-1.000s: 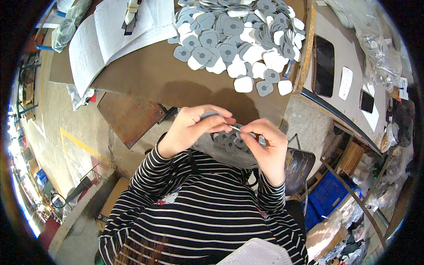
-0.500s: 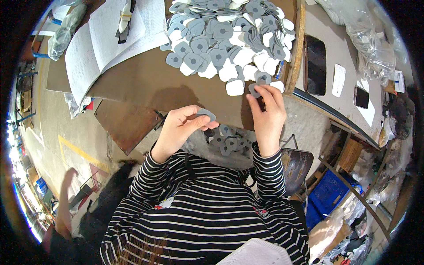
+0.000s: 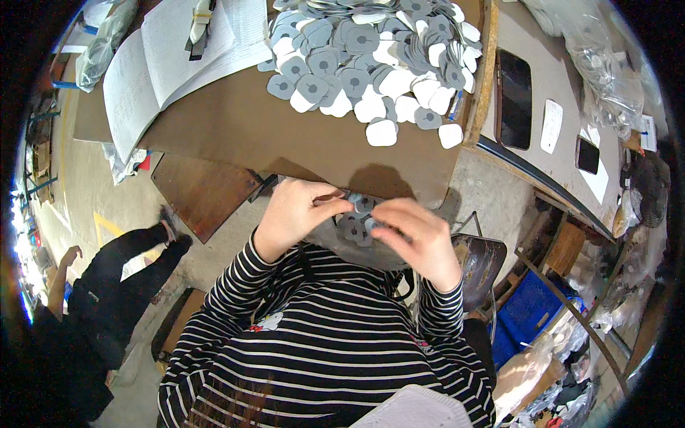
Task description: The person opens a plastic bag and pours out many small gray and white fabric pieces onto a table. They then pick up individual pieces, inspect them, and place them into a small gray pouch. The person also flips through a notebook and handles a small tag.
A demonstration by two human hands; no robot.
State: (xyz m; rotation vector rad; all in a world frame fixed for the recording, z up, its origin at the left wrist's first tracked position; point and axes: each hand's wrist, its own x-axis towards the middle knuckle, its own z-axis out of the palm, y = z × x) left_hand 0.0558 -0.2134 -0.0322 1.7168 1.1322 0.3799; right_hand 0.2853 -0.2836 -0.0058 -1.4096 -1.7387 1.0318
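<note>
My left hand (image 3: 303, 214) is over an open plastic bag (image 3: 389, 258) in my lap, thumb and fingers pinched together. Opposite it, my right hand (image 3: 419, 239) is closed too, its fingertips pointing at the left hand's across a small gap. What either pinch holds is hidden at the fingertips. Grey pads (image 3: 357, 232) with dark centre marks lie in the bag, seen between the hands. On the brown table beyond is a large heap of rounded grey pads (image 3: 323, 62), mixed with white ones (image 3: 382, 133).
An open notebook (image 3: 132, 100) lies at the table's left. Past the wooden edge strip (image 3: 479, 78), a side table holds a dark tablet-like device (image 3: 514, 100) and a phone (image 3: 587, 155). A chair (image 3: 477, 267) and blue crate (image 3: 529, 314) are at right. Another person (image 3: 107, 299) is at left.
My right hand has left the heap's near edge, coming down toward my left hand over the bag; a grey pad there is gone. My left hand shifted slightly. The person at left moved.
</note>
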